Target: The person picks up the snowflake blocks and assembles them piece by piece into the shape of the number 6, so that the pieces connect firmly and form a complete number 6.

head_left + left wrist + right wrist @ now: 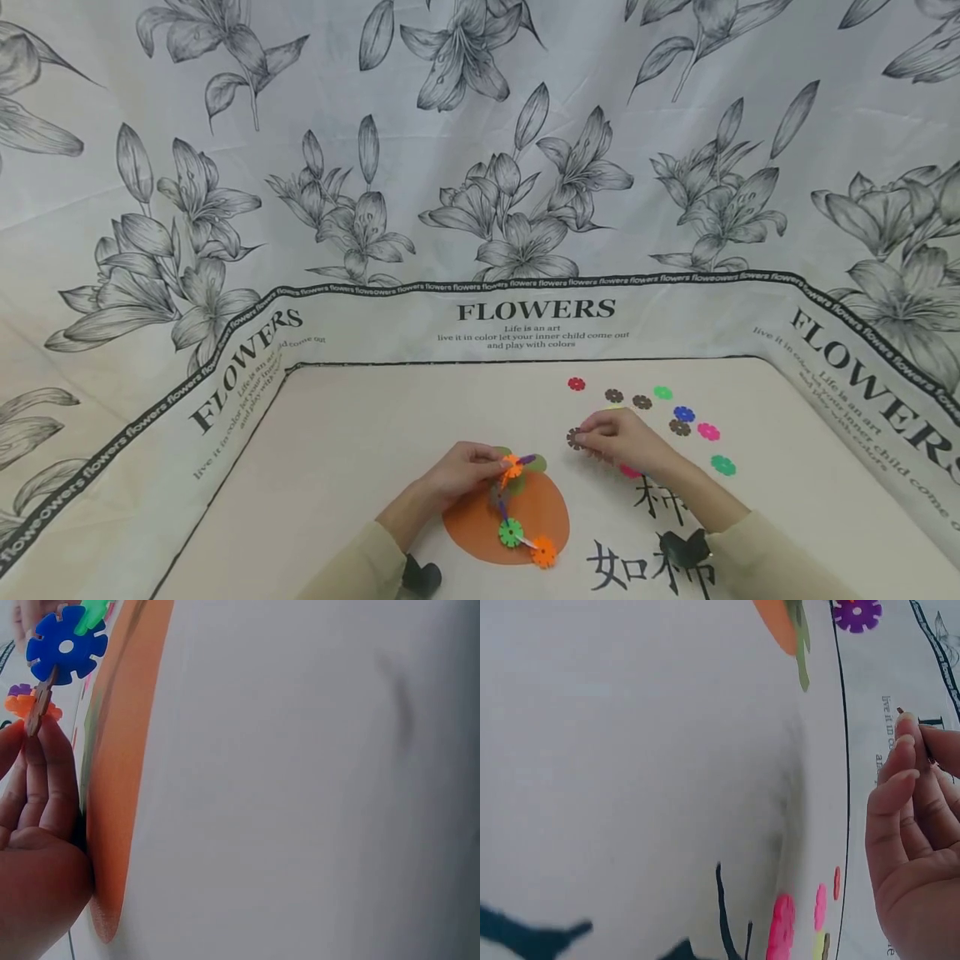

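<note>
My left hand pinches a chain of slotted plastic snowflake discs between thumb and fingertips. The chain hangs over the printed orange fruit; an orange disc and a purple disc are near the fingertips, with a green disc and another orange disc lower down. In the left wrist view, a brown disc is edge-on at the fingertips, joined to a blue disc. Right of the chain, my right hand pinches a separate brown snowflake disc, held apart from the chain.
Loose discs lie on the table beyond and right of the right hand: a red one, a blue one, a pink one, a green one and several others. A flower-printed cloth rises behind the table.
</note>
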`<state>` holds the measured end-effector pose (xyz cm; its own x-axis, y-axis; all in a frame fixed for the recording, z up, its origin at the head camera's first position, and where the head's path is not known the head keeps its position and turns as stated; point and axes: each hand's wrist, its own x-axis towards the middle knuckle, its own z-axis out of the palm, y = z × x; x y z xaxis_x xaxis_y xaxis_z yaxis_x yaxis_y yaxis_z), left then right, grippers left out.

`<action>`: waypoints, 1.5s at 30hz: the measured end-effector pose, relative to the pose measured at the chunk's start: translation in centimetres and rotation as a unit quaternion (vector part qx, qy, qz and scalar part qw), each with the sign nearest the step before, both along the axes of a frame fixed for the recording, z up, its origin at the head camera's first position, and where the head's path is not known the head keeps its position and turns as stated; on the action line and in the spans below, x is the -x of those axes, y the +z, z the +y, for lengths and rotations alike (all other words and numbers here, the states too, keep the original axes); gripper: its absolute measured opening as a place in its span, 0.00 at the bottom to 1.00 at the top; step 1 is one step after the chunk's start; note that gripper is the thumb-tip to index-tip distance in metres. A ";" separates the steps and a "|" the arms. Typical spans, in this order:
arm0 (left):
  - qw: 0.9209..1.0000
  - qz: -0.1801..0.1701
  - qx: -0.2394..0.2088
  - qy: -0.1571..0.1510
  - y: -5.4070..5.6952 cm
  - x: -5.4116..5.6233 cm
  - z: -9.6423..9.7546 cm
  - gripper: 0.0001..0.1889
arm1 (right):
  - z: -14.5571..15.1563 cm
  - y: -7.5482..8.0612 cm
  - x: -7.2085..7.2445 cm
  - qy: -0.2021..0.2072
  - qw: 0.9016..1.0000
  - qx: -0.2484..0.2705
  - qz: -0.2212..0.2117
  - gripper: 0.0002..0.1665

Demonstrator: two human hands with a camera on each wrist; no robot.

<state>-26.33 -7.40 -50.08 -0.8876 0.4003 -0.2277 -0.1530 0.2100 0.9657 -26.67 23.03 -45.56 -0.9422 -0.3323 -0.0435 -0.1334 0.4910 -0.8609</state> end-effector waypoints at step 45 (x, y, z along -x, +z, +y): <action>1.000 0.017 0.000 0.025 -0.3 -0.2 0.2 0.11 | -4.6 -2.5 -1.0 0.050 0.986 0.148 -0.055 0.18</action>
<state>-26.14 -7.22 -50.38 -0.9136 0.3561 -0.1962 -0.1295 0.2024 0.9707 -25.71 18.40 -48.08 -0.8993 -0.4362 -0.0315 -0.0655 0.2055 -0.9765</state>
